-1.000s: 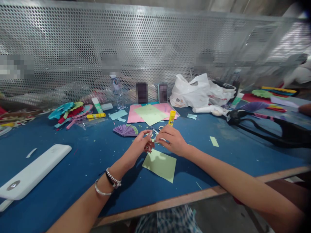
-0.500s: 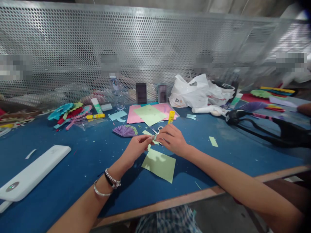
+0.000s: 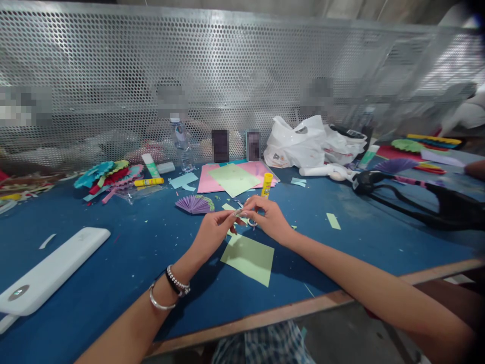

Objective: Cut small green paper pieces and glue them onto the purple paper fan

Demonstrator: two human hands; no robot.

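You hold one small paper piece, shaping apparently unfinished, pinched between left hand and right hand, both nearly closed, beyond one green sheet, flat, unpleated; one purple fan, left, already pleated

The left hand has moved in against the right hand, apparently pinching a small scrap.

I take this for a shared craft workspace. Through the head camera I see a long blue table strewn with coloured paper, offcuts, glue sticks and a pleated purple fan. A perforated metal screen runs along its far side, and another person's hand shows at the right edge of my view.
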